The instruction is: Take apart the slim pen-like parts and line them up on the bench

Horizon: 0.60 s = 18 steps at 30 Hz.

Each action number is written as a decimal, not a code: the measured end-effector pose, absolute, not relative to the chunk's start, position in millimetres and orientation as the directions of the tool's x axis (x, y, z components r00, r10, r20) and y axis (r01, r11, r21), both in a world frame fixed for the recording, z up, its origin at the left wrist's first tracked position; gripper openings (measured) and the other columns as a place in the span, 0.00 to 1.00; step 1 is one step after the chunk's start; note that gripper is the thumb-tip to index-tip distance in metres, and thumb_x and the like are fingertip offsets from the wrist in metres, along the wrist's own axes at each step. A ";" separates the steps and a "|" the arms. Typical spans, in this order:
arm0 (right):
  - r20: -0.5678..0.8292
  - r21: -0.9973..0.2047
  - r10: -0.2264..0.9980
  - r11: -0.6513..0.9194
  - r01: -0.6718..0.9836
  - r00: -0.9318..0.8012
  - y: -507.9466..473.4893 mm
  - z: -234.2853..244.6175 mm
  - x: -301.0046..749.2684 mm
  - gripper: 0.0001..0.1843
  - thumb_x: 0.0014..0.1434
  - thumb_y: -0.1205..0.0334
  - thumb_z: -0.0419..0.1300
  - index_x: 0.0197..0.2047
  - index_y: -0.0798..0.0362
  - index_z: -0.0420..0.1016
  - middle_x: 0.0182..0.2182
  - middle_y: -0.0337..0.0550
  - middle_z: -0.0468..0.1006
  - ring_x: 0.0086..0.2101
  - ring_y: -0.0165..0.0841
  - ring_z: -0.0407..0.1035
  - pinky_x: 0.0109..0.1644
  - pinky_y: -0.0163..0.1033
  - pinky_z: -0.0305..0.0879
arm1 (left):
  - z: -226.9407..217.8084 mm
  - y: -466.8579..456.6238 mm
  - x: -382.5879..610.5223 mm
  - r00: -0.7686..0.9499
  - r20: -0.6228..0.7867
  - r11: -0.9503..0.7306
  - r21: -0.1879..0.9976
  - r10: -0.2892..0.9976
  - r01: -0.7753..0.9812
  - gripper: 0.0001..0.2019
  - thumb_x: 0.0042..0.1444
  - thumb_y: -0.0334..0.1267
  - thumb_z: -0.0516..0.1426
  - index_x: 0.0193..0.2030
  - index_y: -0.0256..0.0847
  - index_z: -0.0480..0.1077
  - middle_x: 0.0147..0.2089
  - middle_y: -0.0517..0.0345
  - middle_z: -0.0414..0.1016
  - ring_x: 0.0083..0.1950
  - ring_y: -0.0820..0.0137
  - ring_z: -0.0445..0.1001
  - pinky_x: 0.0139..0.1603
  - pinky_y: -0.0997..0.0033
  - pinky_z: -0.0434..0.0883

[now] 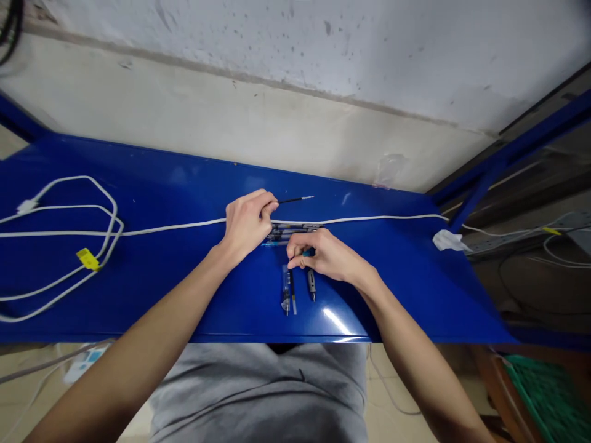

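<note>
The left hand (248, 221) is reaching forward with its back turned upward and its wrist running nearly straight from the forearm, its fingers curling and its thumb and forefinger pinching a refill (292, 200). The thin, dark refill is sticking out to the right of this hand, nearly level, its slim tip showing pale. The right hand (330, 253) is coming in from the other side, its wrist bending inward, its fingers folding and its thumb and fingertips closing together; whether they are gripping anything cannot be told. A small blue piece (308, 252) is showing beneath these fingers. Between the two hands, a row of slender pens (295, 227) is lying crosswise, partly hidden by the right hand. Just nearer the body than the right fingertips, a clear plastic tube (285, 288) is lying lengthwise, with a narrow dark rod (293, 292) ending in a translucent section beside it. A grey pen (312, 284) with a tapering point is lying just below the right palm. The smooth, glossy blue desk (415, 277) is reflecting light below the right hand, while a smooth white cable (194, 226) is passing behind both hands and looping well to the left of the left hand, where a bright yellow tag (87, 259) is wrapping it.
</note>
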State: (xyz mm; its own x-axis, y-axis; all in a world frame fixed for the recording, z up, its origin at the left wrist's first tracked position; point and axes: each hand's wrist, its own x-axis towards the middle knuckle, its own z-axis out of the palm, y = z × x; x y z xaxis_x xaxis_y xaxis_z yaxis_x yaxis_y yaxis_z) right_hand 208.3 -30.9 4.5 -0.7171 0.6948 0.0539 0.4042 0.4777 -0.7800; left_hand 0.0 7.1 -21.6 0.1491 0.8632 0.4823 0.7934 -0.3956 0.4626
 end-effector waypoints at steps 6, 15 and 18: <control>0.041 -0.830 0.663 0.440 0.344 -0.748 -28.5 5.1 208.3 0.03 0.65 0.67 0.65 0.37 0.55 0.81 0.33 0.42 0.84 0.33 0.31 0.77 0.42 0.35 0.68 | -22.5 7.4 0.8 0.145 0.447 -0.369 0.468 0.883 0.803 0.10 0.64 0.32 0.52 0.35 0.43 0.75 0.37 0.59 0.79 0.39 0.67 0.75 0.36 0.68 0.63; 0.014 -0.834 0.660 0.423 0.356 -0.751 -28.8 3.2 206.1 0.04 0.63 0.66 0.67 0.35 0.55 0.81 0.33 0.42 0.84 0.33 0.32 0.78 0.42 0.35 0.69 | -21.5 7.5 1.3 0.138 0.429 -0.357 0.488 0.893 0.797 0.10 0.63 0.32 0.52 0.35 0.43 0.75 0.36 0.59 0.79 0.38 0.67 0.75 0.35 0.68 0.63; 0.050 -0.828 0.662 0.447 0.340 -0.748 -27.3 2.3 206.8 0.04 0.65 0.68 0.65 0.38 0.54 0.82 0.37 0.43 0.85 0.39 0.34 0.79 0.47 0.38 0.70 | -21.8 7.6 1.4 0.135 0.429 -0.354 0.485 0.893 0.800 0.11 0.64 0.32 0.52 0.35 0.43 0.75 0.36 0.59 0.79 0.38 0.67 0.75 0.36 0.68 0.63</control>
